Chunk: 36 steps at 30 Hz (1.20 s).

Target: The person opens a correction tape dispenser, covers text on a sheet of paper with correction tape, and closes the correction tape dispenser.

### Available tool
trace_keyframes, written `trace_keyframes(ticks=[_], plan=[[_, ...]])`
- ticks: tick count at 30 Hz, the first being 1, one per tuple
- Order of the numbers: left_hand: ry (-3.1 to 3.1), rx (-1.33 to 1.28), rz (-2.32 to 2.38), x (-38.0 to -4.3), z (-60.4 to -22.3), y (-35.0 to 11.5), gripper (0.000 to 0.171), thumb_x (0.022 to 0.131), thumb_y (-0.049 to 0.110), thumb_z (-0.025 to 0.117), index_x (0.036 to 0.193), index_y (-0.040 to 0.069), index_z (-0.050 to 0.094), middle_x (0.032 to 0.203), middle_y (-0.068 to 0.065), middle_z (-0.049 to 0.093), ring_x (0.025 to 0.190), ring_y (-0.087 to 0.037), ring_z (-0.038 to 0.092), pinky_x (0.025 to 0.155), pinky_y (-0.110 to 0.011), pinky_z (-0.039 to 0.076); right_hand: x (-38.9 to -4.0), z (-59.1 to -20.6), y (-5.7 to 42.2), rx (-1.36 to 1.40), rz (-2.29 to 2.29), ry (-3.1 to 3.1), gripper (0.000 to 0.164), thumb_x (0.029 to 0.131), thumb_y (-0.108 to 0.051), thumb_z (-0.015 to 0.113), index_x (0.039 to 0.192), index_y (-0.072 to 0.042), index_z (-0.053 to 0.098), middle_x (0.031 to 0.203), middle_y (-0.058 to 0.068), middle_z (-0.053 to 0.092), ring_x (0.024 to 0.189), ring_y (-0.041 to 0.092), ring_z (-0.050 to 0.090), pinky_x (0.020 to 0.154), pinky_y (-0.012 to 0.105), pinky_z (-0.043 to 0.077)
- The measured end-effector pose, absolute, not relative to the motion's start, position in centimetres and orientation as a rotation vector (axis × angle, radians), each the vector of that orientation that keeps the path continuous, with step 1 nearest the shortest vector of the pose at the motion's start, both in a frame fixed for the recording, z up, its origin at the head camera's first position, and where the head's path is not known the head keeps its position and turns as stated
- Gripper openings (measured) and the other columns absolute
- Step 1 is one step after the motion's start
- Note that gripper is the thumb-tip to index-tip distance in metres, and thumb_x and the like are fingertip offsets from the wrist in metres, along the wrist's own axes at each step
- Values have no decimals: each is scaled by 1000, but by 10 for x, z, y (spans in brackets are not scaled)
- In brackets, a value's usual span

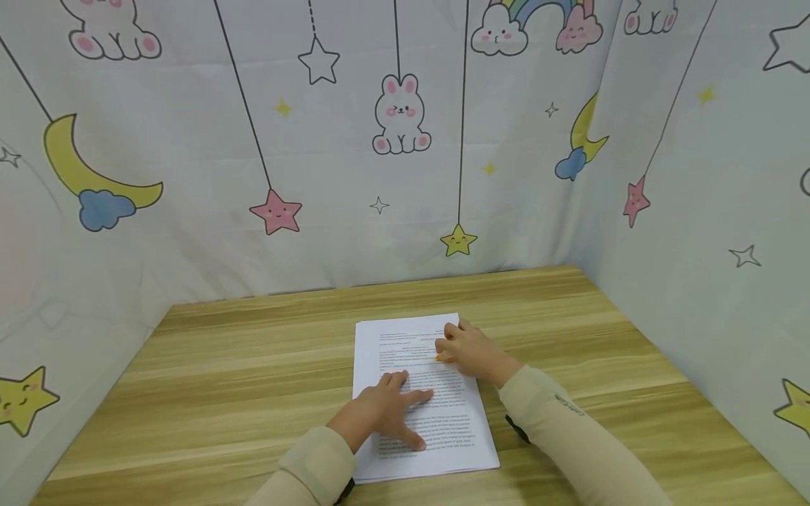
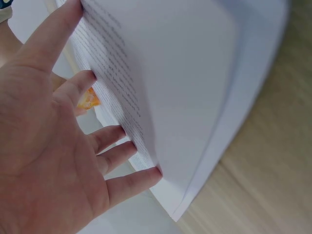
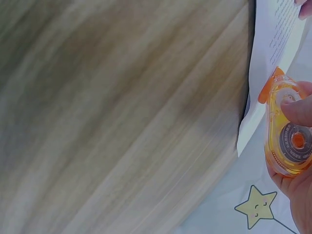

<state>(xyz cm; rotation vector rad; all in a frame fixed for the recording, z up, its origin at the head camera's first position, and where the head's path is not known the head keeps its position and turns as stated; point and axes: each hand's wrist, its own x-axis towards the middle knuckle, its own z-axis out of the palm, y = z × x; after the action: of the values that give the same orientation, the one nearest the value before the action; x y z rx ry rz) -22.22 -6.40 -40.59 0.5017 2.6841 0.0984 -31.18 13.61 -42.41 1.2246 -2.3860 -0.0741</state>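
A stack of printed paper (image 1: 424, 464) lies on the wooden table. My left hand (image 1: 382, 407) rests on the lower left part of the top sheet, fingers spread; in the left wrist view its fingertips (image 2: 155, 174) touch the page. My right hand (image 1: 471, 349) is near the sheet's upper right edge and grips an orange, see-through correction tape dispenser (image 3: 287, 129). The thumb (image 3: 300, 112) presses on the dispenser's side. Its orange tip end (image 3: 271, 87) meets the page at the printed lines. In the head view the hand hides most of the dispenser.
The wooden table (image 1: 253, 365) extends around the paper on every side. A white cloth (image 1: 342, 161) with bunnies, stars and moons hangs behind it, and similar cloth walls stand at left and right. Dark bands (image 1: 517, 427) show under the sleeves.
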Motion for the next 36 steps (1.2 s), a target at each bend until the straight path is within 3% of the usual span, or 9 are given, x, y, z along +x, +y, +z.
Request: trace_keyframes(ticks=[6, 14, 19, 36], plan=[[2690, 504, 88, -222, -407, -63, 82, 64, 66, 68, 136, 45, 37, 150, -8, 22, 137, -31, 25, 99, -55, 37, -315, -428, 141, 1226, -34, -2409, 9, 82, -23, 67, 89, -20, 62, 86, 2, 54, 70, 15, 40, 61, 26, 39], [2697, 508, 107, -221, -406, -63, 82, 64, 65, 70, 136, 43, 38, 149, -9, 24, 136, -31, 26, 98, -54, 39, -316, -427, 154, 1052, 550, -2463, 21, 81, 3, 64, 94, -13, 66, 88, 6, 55, 78, 18, 47, 68, 30, 41], [2703, 499, 108, -221, -405, -62, 84, 63, 65, 70, 137, 38, 38, 150, -10, 23, 137, -32, 25, 99, -54, 37, -310, -419, 156, 962, 688, -2545, 20, 83, -3, 64, 99, -15, 66, 94, 6, 55, 81, 16, 47, 70, 29, 40], [2683, 557, 129, -218, -402, -59, 84, 67, 59, 71, 140, 34, 37, 153, -6, 19, 139, -31, 21, 107, -54, 28, -304, -425, 161, 986, 503, -2650, 28, 81, 5, 60, 97, -17, 67, 92, 1, 55, 90, 19, 47, 78, 35, 43]])
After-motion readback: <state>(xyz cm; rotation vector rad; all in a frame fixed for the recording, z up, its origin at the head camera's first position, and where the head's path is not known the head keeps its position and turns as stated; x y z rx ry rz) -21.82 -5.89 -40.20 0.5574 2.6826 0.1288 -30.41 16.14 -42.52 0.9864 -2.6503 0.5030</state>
